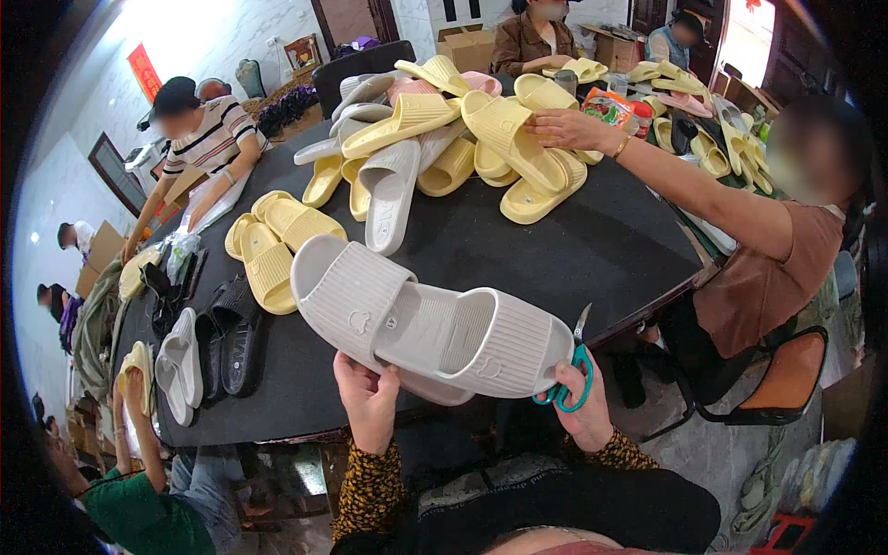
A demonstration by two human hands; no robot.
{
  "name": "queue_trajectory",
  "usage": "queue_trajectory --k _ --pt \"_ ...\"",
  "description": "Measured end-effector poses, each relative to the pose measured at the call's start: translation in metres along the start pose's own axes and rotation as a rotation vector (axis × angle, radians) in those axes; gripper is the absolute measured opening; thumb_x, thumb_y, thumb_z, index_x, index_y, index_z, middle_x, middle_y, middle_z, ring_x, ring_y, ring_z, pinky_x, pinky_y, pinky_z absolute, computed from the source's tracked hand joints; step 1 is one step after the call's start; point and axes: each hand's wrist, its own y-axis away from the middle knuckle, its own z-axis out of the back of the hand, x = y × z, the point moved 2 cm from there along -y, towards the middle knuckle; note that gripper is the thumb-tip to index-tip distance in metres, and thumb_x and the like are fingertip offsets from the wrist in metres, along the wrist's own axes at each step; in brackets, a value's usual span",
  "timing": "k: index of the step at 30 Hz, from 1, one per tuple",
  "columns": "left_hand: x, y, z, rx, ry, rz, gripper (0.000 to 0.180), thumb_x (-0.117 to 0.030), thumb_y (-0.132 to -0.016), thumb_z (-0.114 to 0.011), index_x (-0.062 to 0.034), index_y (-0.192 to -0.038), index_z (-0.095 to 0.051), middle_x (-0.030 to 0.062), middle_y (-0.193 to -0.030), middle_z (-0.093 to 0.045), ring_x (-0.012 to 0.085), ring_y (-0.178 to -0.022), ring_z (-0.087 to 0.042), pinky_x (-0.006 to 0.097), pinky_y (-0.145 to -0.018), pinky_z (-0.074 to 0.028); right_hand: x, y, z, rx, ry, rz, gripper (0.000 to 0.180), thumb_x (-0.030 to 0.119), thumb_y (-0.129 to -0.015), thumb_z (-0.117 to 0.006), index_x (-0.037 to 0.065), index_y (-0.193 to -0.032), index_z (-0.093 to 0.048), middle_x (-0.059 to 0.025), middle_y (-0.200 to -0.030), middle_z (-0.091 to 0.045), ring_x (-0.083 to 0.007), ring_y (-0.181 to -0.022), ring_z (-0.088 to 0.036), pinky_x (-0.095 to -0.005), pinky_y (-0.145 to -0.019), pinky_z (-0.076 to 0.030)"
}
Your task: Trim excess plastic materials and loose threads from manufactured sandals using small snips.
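In front of me, over the table's near edge, I hold light grey ribbed slippers [430, 324], a strap at each end and a bear outline on each strap. Part of another sole shows beneath. My left hand [367, 402] is closed on their near edge, thumb on top. At the right end, my right hand [585, 407] pinches the slipper's tip and also has scissors [583, 365] with teal handles looped at its fingers, blades pointing up and away. Just beyond the held slippers lies a single grey slipper [392, 196], leaning off the pile.
A heap of yellow slippers [407, 125] covers the table's far part. More yellow slippers [268, 259], black slippers [239, 338] and grey slippers [180, 365] lie on the left. At right, a co-worker's arm [703, 180] reaches into the heap. Another person [203, 134] works at far left.
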Motion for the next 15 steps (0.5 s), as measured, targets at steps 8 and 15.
queue_trajectory --k 8,15 --pt "0.010 0.008 -0.014 0.049 0.052 0.013 0.055 0.005 -0.085 -0.058 0.0041 -0.128 -0.025 0.0161 -0.116 -0.051 0.0192 -0.105 -0.056 0.030 -0.087 -0.050 -0.001 0.001 -0.003 0.028 -0.039 0.021 0.048 0.024 -0.086 -0.064 0.004 -0.122 -0.041 -0.0104 -0.107 -0.057 -0.0177 -0.089 -0.060 -0.0324 -0.066 -0.052" --pt "0.019 0.010 -0.027 0.083 0.076 0.038 0.055 0.004 -0.086 -0.057 0.0014 -0.130 -0.024 0.0159 -0.117 -0.050 0.0171 -0.100 -0.058 0.027 -0.077 -0.052 -0.012 0.004 -0.001 0.021 -0.060 0.036 0.050 0.024 -0.085 -0.065 0.004 -0.124 -0.040 -0.0116 -0.109 -0.056 -0.0185 -0.090 -0.061 -0.0325 -0.067 -0.053"
